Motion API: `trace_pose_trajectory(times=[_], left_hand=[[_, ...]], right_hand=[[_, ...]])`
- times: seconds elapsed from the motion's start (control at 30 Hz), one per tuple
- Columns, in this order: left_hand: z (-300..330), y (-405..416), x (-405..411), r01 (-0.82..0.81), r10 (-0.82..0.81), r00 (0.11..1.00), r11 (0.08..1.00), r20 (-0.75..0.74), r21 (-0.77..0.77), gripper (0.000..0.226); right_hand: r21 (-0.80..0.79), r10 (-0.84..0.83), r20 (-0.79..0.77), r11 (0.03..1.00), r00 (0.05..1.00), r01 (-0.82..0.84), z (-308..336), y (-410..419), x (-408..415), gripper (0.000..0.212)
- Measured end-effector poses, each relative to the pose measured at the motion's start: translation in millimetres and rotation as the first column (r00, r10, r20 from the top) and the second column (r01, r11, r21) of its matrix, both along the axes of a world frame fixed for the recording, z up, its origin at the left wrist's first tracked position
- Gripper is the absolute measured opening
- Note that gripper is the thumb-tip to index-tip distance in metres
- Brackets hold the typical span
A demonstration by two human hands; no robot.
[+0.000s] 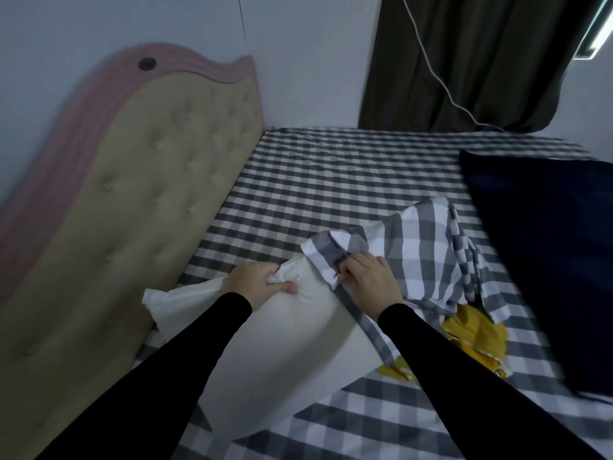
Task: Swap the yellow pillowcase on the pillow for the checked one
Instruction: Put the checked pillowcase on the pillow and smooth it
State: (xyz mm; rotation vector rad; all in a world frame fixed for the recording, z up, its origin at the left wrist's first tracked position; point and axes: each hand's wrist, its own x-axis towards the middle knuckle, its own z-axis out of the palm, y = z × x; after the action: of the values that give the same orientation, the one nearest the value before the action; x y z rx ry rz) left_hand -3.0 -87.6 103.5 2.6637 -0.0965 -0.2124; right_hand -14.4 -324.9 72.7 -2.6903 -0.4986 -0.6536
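The bare white pillow (292, 353) lies on the bed in front of me. My left hand (257, 285) grips a bunch of its white fabric near the far end. The grey-and-white checked pillowcase (421, 250) covers the pillow's far right end, its open hem lying across the pillow. My right hand (368, 280) pinches that hem. The yellow pillowcase (474, 336) lies crumpled on the bed to the right, partly under the checked one.
The bed has a checked sheet (331, 180). A padded beige headboard (132, 200) with a pink rim runs along the left. A dark blue pillow (544, 254) lies at the right. A dark curtain (481, 61) and a white cable hang behind.
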Motion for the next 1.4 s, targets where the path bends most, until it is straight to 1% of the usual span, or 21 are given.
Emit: trace_pose_trajectory(times=[0.17, 0.23, 0.3, 0.37, 0.43, 0.47, 0.53, 0.57, 0.63, 0.67, 0.73, 0.83, 0.93, 1.0, 1.1, 1.17, 1.23, 1.27, 1.33, 1.37, 1.4], left_hand=[[38.8, -6.7, 8.2, 0.135, -0.137, 0.979, 0.991, 0.151, 0.024, 0.039], [48.1, -2.5, 11.2, 0.185, -0.191, 0.954, 0.982, 0.232, 0.046, 0.034], [48.7, 8.8, 13.9, 0.206, -0.209, 0.937, 0.978, 0.281, 0.041, 0.033], [42.9, 17.6, 13.2, 0.264, -0.280, 0.911, 0.960, 0.302, 0.091, 0.048], [28.8, 17.1, 5.7, 0.329, -0.382, 0.893, 0.914, 0.237, 0.236, 0.062], [19.8, 15.5, 0.5, 0.355, -0.418, 0.890, 0.885, 0.180, 0.301, 0.062], [3.6, 15.7, -7.4, 0.343, -0.400, 0.911, 0.869, 0.098, 0.357, 0.058], [-1.1, 18.1, -10.0, 0.301, -0.349, 0.934, 0.885, 0.079, 0.354, 0.060], [-4.2, 24.7, -11.2, 0.228, -0.273, 0.958, 0.906, 0.082, 0.356, 0.088], [-4.6, 28.7, -10.4, 0.218, -0.265, 0.961, 0.899, 0.077, 0.379, 0.102], [-0.4, 35.7, -12.9, 0.213, -0.240, 0.971, 0.884, 0.014, 0.416, 0.112], [3.8, 41.5, -18.5, 0.168, -0.151, 0.986, 0.928, -0.077, 0.332, 0.109], [3.9, 32.5, -23.8, 0.129, -0.115, 0.991, 0.965, -0.073, 0.229, 0.084], [3.3, 23.9, -25.4, 0.170, -0.171, 0.985, 0.962, -0.012, 0.213, 0.065], [6.9, 16.6, -20.9, 0.198, -0.217, 0.970, 0.966, 0.106, 0.166, 0.058], [11.1, 12.8, -18.1, 0.188, -0.214, 0.962, 0.970, 0.172, 0.154, 0.055], [11.4, 13.0, -18.7, 0.123, -0.142, 0.973, 0.986, 0.184, 0.113, 0.049], [8.2, 17.7, -19.1, 0.065, -0.070, 0.989, 0.997, 0.132, 0.043, 0.048], [-3.8, 34.3, -16.8, -0.070, 0.073, 0.997, 0.986, 0.015, -0.150, 0.061], [-11.6, 41.7, -15.4, -0.115, 0.113, 0.993, 0.975, -0.018, -0.192, 0.069], [-19.1, 46.1, -14.0, -0.130, 0.124, 0.991, 0.977, -0.041, -0.167, 0.073]], right_hand=[[0.140, 0.137, 0.212, 0.976, 0.968, -0.169, 61.0, 31.9, 18.9, 0.017], [0.210, 0.158, 0.245, 0.955, 0.957, -0.212, 81.0, 48.5, 21.7, 0.014], [0.270, 0.100, 0.124, 0.954, 0.987, -0.131, 84.4, 51.0, 31.1, 0.011], [0.211, 0.055, -0.064, 0.977, 0.996, -0.040, 77.9, 38.4, 40.1, 0.023], [0.133, 0.127, -0.249, 0.987, 0.960, -0.096, 68.2, 21.6, 42.9, 0.041], [0.105, 0.182, -0.363, 0.982, 0.914, -0.154, 63.8, 15.2, 39.4, 0.049], [-0.019, 0.193, -0.538, 0.971, 0.821, -0.240, 51.5, 5.8, 28.7, 0.068], [-0.090, 0.171, -0.552, 0.961, 0.816, -0.263, 42.9, 1.0, 24.2, 0.078], [-0.131, 0.180, -0.437, 0.957, 0.882, -0.260, 29.2, -5.8, 16.3, 0.083], [-0.117, 0.202, -0.345, 0.960, 0.917, -0.255, 24.8, -6.9, 14.4, 0.076], [-0.037, 0.233, -0.207, 0.969, 0.950, -0.245, 17.7, -5.8, 17.2, 0.054], [0.117, 0.220, -0.229, 0.973, 0.948, -0.198, 17.9, 6.4, 20.4, 0.044], [0.204, 0.216, -0.241, 0.964, 0.946, -0.169, 26.4, 26.7, 17.7, 0.029], [0.224, 0.217, -0.222, 0.960, 0.950, -0.167, 31.5, 39.7, 17.9, 0.021], [0.258, 0.241, -0.169, 0.947, 0.956, -0.193, 47.6, 59.3, 14.9, 0.024], [0.302, 0.271, -0.062, 0.922, 0.961, -0.241, 59.1, 70.7, 14.2, 0.029], [0.301, 0.302, -0.006, 0.910, 0.953, -0.286, 65.0, 78.8, 17.1, 0.025], [0.298, 0.298, -0.038, 0.914, 0.954, -0.274, 63.8, 80.6, 22.1, 0.022], [0.302, 0.247, -0.163, 0.934, 0.955, -0.191, 53.2, 79.1, 35.3, 0.019], [0.306, 0.214, -0.226, 0.942, 0.950, -0.139, 44.2, 75.4, 41.1, 0.019], [0.302, 0.187, -0.287, 0.948, 0.939, -0.097, 33.2, 70.7, 44.7, 0.020]])
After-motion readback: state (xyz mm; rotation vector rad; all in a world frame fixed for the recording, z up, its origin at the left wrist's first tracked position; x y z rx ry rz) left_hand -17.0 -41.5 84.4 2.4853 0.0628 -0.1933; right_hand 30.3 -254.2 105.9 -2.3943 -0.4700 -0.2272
